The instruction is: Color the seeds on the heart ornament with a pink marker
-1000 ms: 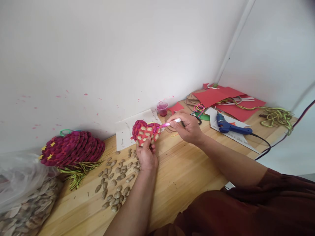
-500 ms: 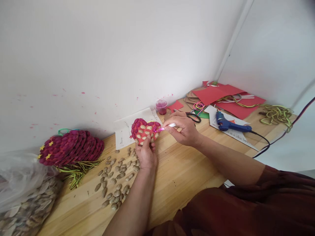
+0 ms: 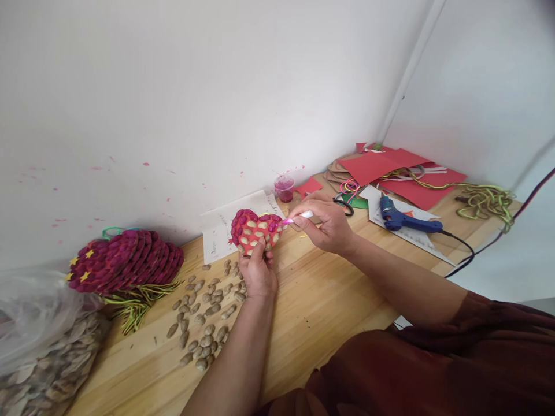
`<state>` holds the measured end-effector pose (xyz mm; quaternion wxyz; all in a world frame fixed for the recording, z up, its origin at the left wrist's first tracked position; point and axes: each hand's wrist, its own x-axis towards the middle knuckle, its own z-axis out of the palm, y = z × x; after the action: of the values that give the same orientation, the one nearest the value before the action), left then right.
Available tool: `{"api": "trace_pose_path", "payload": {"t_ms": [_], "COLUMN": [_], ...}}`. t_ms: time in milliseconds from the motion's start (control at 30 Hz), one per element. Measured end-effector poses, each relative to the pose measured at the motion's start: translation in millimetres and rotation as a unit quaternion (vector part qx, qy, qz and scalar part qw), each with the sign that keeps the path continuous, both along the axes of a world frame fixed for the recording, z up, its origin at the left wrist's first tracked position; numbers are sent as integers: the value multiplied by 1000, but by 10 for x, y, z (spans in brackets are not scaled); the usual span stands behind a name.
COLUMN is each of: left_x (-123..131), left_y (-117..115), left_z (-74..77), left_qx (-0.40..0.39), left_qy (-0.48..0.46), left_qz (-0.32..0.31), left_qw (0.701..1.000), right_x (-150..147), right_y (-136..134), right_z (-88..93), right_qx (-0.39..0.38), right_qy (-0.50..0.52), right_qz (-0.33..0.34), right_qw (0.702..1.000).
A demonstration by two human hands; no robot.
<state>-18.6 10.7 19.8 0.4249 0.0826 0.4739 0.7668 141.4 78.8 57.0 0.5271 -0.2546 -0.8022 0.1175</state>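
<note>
My left hand [image 3: 259,271] grips a red heart-shaped piece [image 3: 248,232] by its lower edge, thumb on the front. Peanuts in the shell cover the heart; those along its top and left are painted purple, while the middle and lower ones are plain tan. In my right hand [image 3: 325,222] is a white-handled paintbrush [image 3: 306,214], pinched between the fingers. Its pink-stained tip is at the heart's upper right edge; whether it touches a peanut I cannot tell. Behind the hands stands a clear cup of purple paint [image 3: 284,189].
Loose peanuts [image 3: 208,329] lie left of my forearm, near a bag of peanuts [image 3: 56,358]. A stack of purple hearts [image 3: 130,260] leans on the wall. Right are scissors [image 3: 344,206], a blue glue gun [image 3: 403,218], red paper [image 3: 381,167] and tangled cord [image 3: 488,205].
My right hand has shifted slightly right, drawing the brush tip from the heart's right-hand peanuts out to its edge. My left hand and the heart stay nearly still.
</note>
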Motion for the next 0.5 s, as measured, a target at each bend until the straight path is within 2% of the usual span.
{"api": "trace_pose_path", "payload": {"t_ms": [167, 367, 500], "left_x": [4, 1, -4], "left_y": [3, -8, -8], "left_z": [0, -2, 5], "left_qx": [-6, -1, 1], "left_qy": [6, 5, 1], "left_qz": [-3, -5, -6], "left_qw": [1000, 1000, 1000], "right_x": [-6, 10, 15], "right_y": [-5, 35, 27], "right_z": [5, 15, 14], "right_qx": [14, -15, -22], "right_qy": [-10, 22, 23], "right_qz": [28, -7, 4], "right_qw": [999, 1000, 999]}}
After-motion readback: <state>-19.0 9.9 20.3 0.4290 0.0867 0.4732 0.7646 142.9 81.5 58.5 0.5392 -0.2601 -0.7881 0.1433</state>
